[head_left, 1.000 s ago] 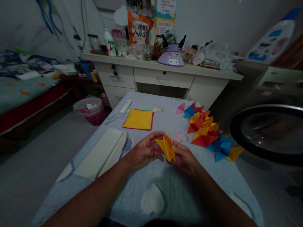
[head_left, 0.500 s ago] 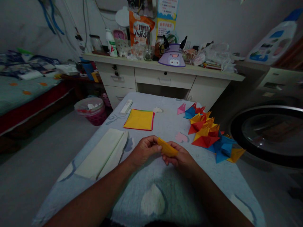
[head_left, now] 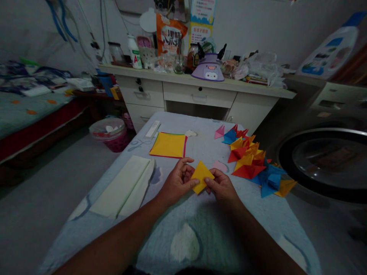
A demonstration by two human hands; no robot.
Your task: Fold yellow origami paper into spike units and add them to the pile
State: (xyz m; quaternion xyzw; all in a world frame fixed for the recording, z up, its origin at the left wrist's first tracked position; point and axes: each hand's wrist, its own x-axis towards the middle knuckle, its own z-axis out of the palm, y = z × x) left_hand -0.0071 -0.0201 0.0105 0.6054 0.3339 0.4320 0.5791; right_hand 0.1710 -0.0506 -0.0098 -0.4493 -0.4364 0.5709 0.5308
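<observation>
A small folded yellow paper (head_left: 202, 175), diamond-shaped, is held between both my hands just above the blue-grey cloth-covered table (head_left: 183, 229). My left hand (head_left: 176, 182) pinches its left corner with thumb and fingers. My right hand (head_left: 222, 186) pinches its right corner. Behind them lies a flat stack of square coloured sheets (head_left: 168, 144), yellow on top. To the right sits a pile of several folded paper pieces (head_left: 252, 160) in red, yellow, blue and pink.
A cream folded cloth (head_left: 123, 187) lies on the table's left. A white stick-like item (head_left: 152, 129) lies at the far left edge. A cluttered white desk (head_left: 197, 91) stands behind, a pink bin (head_left: 110, 133) on the floor, a washing machine (head_left: 323, 160) at right.
The yellow piece was fanned open a second ago, then pressed flat and narrow; now it faces me as a flat diamond, and both hands have shifted slightly away from me.
</observation>
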